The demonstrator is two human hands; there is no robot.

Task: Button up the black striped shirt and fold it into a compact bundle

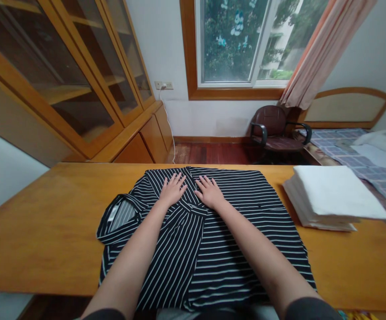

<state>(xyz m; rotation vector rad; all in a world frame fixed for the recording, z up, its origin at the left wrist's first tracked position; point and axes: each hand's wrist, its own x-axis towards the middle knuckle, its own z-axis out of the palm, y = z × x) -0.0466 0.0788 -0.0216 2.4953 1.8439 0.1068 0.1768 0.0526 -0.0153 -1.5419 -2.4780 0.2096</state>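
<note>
A black shirt with white stripes (243, 249) lies spread on the wooden table, its collar (113, 222) pointing left and a pale label showing inside the neck. My left hand (173, 190) rests flat on the far part of the shirt, fingers spread. Just to its right, my right hand (209, 192) also lies flat on the cloth with its fingers apart. Neither hand grips anything. Both forearms cross over the near part of the shirt and hide some of it. The shirt's near edge hangs at the table's front edge.
A stack of folded white cloth-like sheets (336, 191) sits on the table (39, 222) to the right. Beyond the table are a glass-door cabinet (106, 129), a maroon armchair (273, 129), a bed (359, 146) and a window with a pink curtain (326, 49).
</note>
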